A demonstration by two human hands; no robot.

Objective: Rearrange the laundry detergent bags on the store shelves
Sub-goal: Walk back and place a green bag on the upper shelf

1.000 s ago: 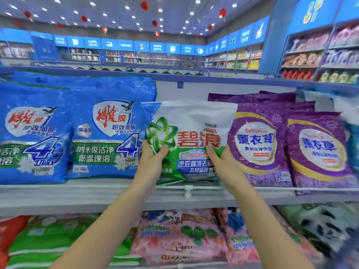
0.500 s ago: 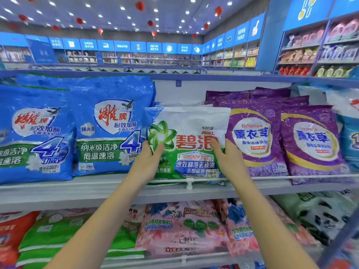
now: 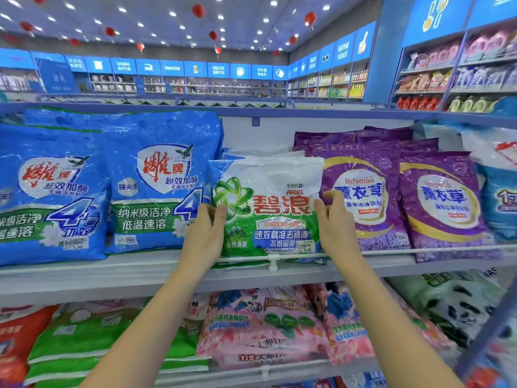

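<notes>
"So, where is the Ariel detergent bag [image 3: 268, 203] sitting?"

"It is standing upright in the centre of the frame on the upper shelf [image 3: 126, 275], behind the thin wire rail [image 3: 433, 250]. It is squeezed between the blue Diao Pai bags [image 3: 156, 186] on its left and the purple Eichimoo bags [image 3: 361, 197] on its right. More white bags seem to be standing behind it."

"And the hands?"

"The left hand [image 3: 205, 233] is gripping the bag's left edge, with the thumb lying on the front. The right hand [image 3: 334, 225] is gripping the right edge, with the fingers curling round behind. Both are holding it about halfway up."

"How is it going to handle?"

"I am judging it soft and slumping. It looks like a glossy plastic pouch of powder, fairly weighty and likely slippery, and it would probably sag if pinched by one corner. Taking both side edges, or supporting it underneath, looks the safest hold."

"What is readable?"

"The front is showing ARIEL, red 碧浪, 专研抗菌, 速效精准去顽渍 不惧留痕 and 自然清新. The price sticker [image 3: 306, 246] seems to be reading 6.00. The blue bags are carrying 雕牌, 超效加酶, 纳米级洁净 低温速溶 and a large 4. The purple ones are carrying Eichimoo and 薰衣草."
</notes>
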